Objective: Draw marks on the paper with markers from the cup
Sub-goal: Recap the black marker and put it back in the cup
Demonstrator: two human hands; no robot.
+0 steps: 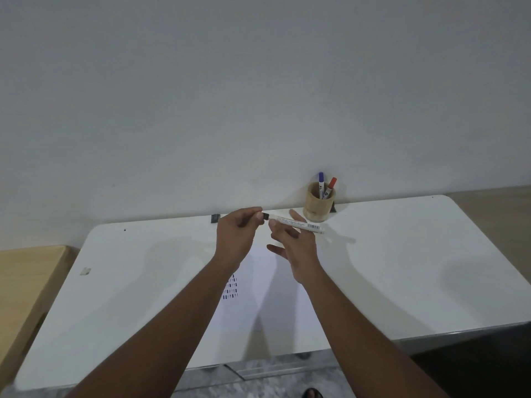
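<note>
Above the middle of the white table [402, 254] I hold a white marker with a black cap [296, 224], lying roughly level. My left hand [238, 234] pinches the black cap end. My right hand [293, 248] grips the barrel with thumb and fingers, the other fingers spread. Under my forearms lies a white sheet of paper [267, 305] with rows of small coloured marks [231, 288] near its left side. A wooden cup [317, 206] stands at the back edge by the wall and holds a blue-capped marker [321, 180] and a red-capped marker [331, 186].
A small dark object [215, 218] sits at the table's back edge, left of my hands. Another dark piece [333, 208] shows behind the cup. A wooden surface [26, 282] adjoins the table on the left. A foot [311, 393] shows on the floor below.
</note>
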